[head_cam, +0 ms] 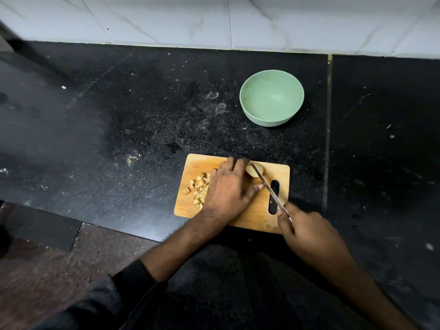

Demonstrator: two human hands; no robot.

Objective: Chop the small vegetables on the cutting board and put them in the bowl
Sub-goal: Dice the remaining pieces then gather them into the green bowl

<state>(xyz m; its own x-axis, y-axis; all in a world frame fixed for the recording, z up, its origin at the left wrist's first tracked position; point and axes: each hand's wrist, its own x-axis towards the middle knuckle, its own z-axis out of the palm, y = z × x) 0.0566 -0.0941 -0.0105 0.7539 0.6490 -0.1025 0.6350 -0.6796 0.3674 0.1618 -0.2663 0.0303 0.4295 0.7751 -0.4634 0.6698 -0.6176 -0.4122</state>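
On the cutting board (259, 217), a pale vegetable (252, 172) is pinned under the curled fingers of the left hand (228, 189). The knife (269, 186) is gripped by the right hand (307, 232), its blade laid across the vegetable. Chopped pieces (198, 189) are heaped left of it. The green bowl (271, 101) is set on the black table (142, 110) beyond the board.
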